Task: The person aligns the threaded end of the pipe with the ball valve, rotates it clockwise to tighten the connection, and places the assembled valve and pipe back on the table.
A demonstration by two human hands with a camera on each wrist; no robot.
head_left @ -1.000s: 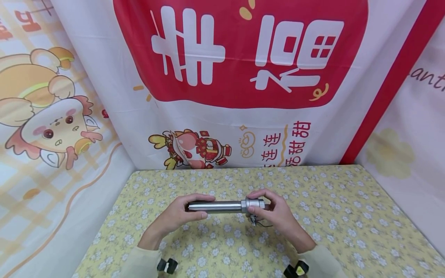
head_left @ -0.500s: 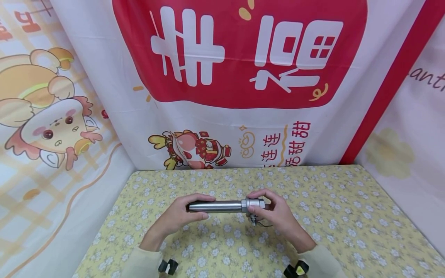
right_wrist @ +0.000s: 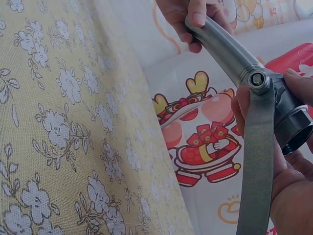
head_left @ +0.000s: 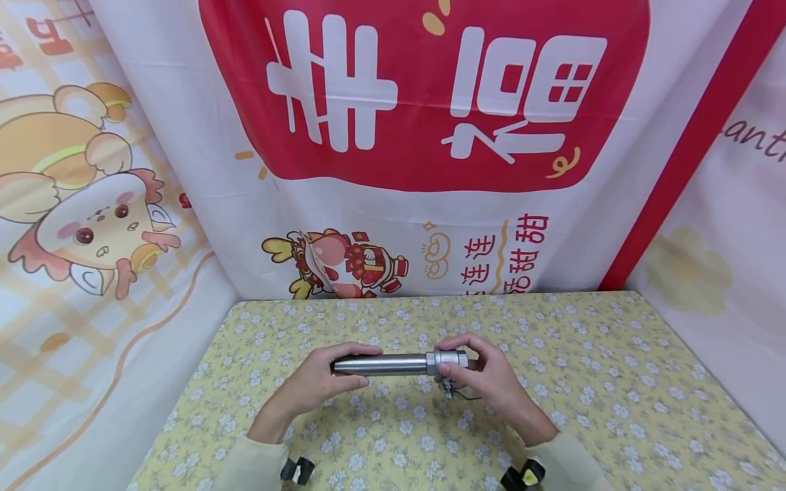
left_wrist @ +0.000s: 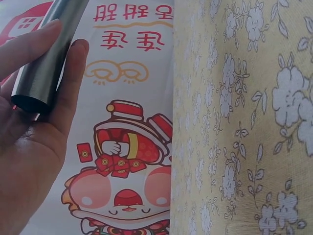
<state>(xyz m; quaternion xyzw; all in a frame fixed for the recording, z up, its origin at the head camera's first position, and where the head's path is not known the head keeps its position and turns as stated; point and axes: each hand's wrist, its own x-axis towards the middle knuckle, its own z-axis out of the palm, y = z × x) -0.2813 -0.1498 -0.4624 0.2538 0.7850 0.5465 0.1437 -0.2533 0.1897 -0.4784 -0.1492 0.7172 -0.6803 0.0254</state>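
Observation:
A smooth steel pipe (head_left: 387,365) is held level above the table, joined at its right end to a metal ball valve (head_left: 447,360). My left hand (head_left: 312,378) grips the pipe's free left end between thumb and fingers; in the left wrist view the pipe's open end (left_wrist: 32,104) sits against the palm. My right hand (head_left: 494,374) holds the valve body between thumb and fingers. The right wrist view shows the valve's flat lever handle (right_wrist: 259,161), with a nut (right_wrist: 257,80) at its pivot and a hex-shaped open port (right_wrist: 296,129) beyond.
Beneath both hands lies a table with a yellow floral cloth (head_left: 405,443). Printed fabric hangs behind it (head_left: 417,239), and more printed sheets rise at the left and right sides. Black straps (head_left: 297,470) are worn at the wrists.

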